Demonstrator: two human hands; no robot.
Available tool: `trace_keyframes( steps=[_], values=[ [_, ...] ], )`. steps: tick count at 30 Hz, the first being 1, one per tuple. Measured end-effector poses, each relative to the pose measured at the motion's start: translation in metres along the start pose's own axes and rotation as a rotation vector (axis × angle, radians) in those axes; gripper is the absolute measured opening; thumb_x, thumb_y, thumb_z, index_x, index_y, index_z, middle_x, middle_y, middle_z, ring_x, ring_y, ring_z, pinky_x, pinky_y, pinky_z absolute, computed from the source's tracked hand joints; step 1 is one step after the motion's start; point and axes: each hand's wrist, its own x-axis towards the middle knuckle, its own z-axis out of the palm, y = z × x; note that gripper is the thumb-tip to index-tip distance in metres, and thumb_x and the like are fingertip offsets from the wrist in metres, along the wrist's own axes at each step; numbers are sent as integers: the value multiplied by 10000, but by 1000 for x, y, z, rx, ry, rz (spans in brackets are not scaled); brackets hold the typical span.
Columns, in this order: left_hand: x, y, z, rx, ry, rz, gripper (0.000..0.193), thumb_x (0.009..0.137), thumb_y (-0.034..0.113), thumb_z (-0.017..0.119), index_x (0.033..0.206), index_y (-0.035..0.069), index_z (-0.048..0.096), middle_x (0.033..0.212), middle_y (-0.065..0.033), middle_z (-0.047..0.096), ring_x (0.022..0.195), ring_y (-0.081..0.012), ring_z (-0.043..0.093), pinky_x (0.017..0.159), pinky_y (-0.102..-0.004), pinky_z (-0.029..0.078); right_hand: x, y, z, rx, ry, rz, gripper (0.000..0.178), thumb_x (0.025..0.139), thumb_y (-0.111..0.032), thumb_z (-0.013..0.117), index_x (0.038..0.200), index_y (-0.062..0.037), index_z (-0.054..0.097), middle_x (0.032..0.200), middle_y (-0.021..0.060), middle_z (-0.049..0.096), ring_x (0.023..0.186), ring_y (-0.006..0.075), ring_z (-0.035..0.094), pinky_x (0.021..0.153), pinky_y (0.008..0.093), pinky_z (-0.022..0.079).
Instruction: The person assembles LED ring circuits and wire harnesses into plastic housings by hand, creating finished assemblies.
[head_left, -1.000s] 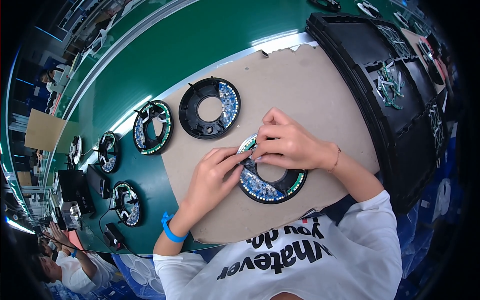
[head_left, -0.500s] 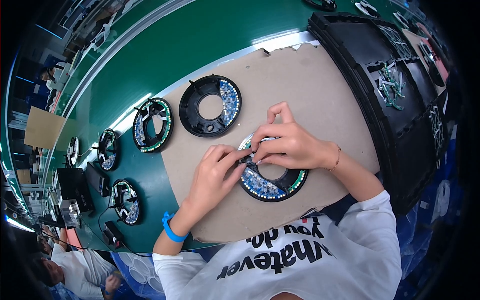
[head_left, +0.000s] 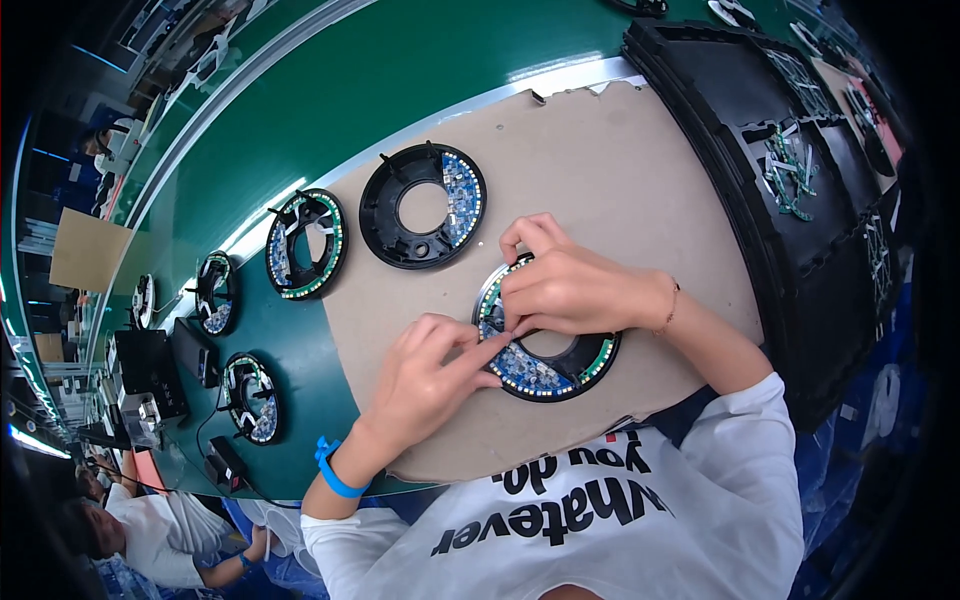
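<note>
On the brown cardboard sheet (head_left: 620, 160), toward its near edge: a black ring (head_left: 590, 350) lying flat, blue circuit board (head_left: 528, 374) along its near-left part, small pale squares around the rim. Both hands on it.

Right hand (head_left: 568, 287) over the ring's far-left part, fingers bent and bunched, tips down near the centre hole; cannot tell whether anything is pinched between them. Left hand (head_left: 425, 375) at the ring's left side, index finger reaching in over the board to meet the right fingertips, thumb lower, by the rim. Any part under its fingertip is hidden; grip cannot be told.

Farther off on the cardboard, a second black ring (head_left: 384, 215), blue board on its right side. Just left of it, a third ring (head_left: 290, 250) with a green band. Two more rings (head_left: 266, 408) stand apart on the green tabletop (head_left: 312, 375).

Far right: black tray (head_left: 705, 70), compartments, green-and-white strips (head_left: 790, 178) heaped in one. Lower left, a co-worker (head_left: 165, 535) in white.
</note>
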Motion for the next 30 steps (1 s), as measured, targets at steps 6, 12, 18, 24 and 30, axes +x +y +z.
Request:
trace_keyframes(
  steps=[6,12,18,24,30],
  values=[
    [0,-4,4,76,-103,45,448,600,235,738,1027,114,677,847,1,557,807,-186,530,664,-318,434,0,2,2,31,15,-10,109,719,-174,689,722,-90,620,710,-10,556,949,247,439,904,396,307],
    [0,-15,10,78,-38,201,442,602,254,738,1006,87,669,828,-5,564,802,-188,544,657,-319,431,-3,5,8,54,78,-44,135,710,-187,701,687,-102,599,718,-25,568,916,224,433,873,379,314],
    [3,-13,7,-56,-52,115,382,600,259,757,924,70,679,778,-18,560,753,-204,549,639,-323,434,-4,6,11,30,79,-50,129,704,-182,701,674,-101,604,707,-20,558,920,225,437,875,374,314],
    [9,1,18,-87,77,-144,209,638,158,789,794,58,690,717,-34,559,665,-196,546,567,-303,440,-3,4,8,16,68,-56,114,710,-171,693,711,-91,612,753,-11,557,955,242,452,905,396,325],
    [6,3,20,-263,154,-361,91,715,31,733,797,29,693,727,-30,564,586,-114,504,505,-236,391,-3,3,8,-10,99,-62,122,721,-177,688,740,-98,597,775,-15,552,961,246,451,910,405,324]
  ],
)
